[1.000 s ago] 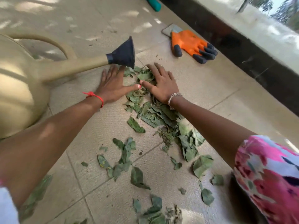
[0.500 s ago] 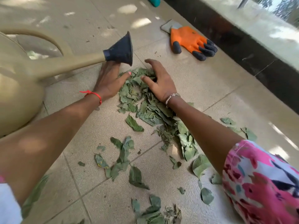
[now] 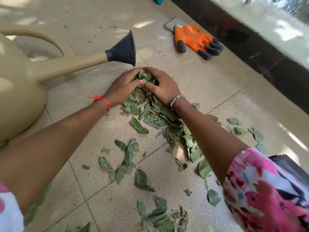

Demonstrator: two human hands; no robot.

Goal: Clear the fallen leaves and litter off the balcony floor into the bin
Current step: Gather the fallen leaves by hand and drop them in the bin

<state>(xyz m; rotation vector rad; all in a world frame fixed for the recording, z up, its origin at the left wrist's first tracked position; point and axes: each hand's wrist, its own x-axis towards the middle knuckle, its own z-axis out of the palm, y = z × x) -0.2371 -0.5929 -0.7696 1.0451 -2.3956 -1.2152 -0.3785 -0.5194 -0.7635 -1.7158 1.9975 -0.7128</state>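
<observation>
Both hands meet at the far end of the heap of leaves (image 3: 155, 113), just above centre towards 12 o'clock. The left hand (image 3: 122, 87) and the right hand (image 3: 163, 87) are cupped, fingers curled inward and thumbs touching, with a clump of the heap pressed between the palms. The heap trails back towards 5 o'clock along the right forearm. Loose leaves (image 3: 132, 163) lie scattered over the floor (image 3: 209, 84) at 6 and 7 o'clock.

The likeliest trouble is spillage: flat leaves slip easily from a scoop that is open underneath, so a lift would probably shed some. The watering can (image 3: 20, 81) sits at 9 o'clock with its black rose (image 3: 124, 48) just beyond the knuckles, and a rising hand could knock it. A dark object (image 3: 291, 166) at 4 o'clock may be the bin, though that cannot be told.
</observation>
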